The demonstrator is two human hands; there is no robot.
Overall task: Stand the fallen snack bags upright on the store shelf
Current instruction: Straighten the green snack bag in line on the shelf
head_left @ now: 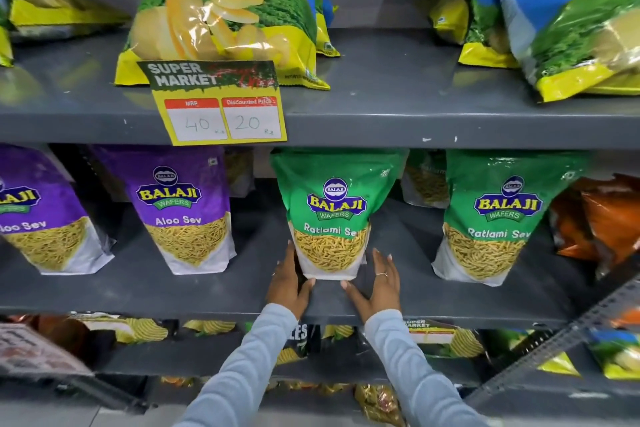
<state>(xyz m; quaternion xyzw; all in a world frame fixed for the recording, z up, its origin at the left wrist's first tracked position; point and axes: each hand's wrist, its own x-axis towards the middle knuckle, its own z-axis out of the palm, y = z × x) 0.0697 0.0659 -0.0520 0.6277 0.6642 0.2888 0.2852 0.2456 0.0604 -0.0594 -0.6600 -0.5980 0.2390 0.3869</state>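
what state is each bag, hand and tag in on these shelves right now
middle Ratlami Sev bag: upright, between both hands
left hand: open, touching that bag's lower left edge
right hand: open, flat on the shelf, just right of the bag
right Ratlami Sev bag: upright, untouched
Aloo Sev bag: upright, untouched
chips bag: upright on the upper shelf
price tag: hanging over the shelf edge, tilted

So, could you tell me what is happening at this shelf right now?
A person is tidying snack bags on the middle shelf. Both hands flank the base of a green Ratlami Sev bag, which stands upright. The left hand touches its lower left edge; the right hand is open just beside it. Purple Aloo Sev bags stand to the left.
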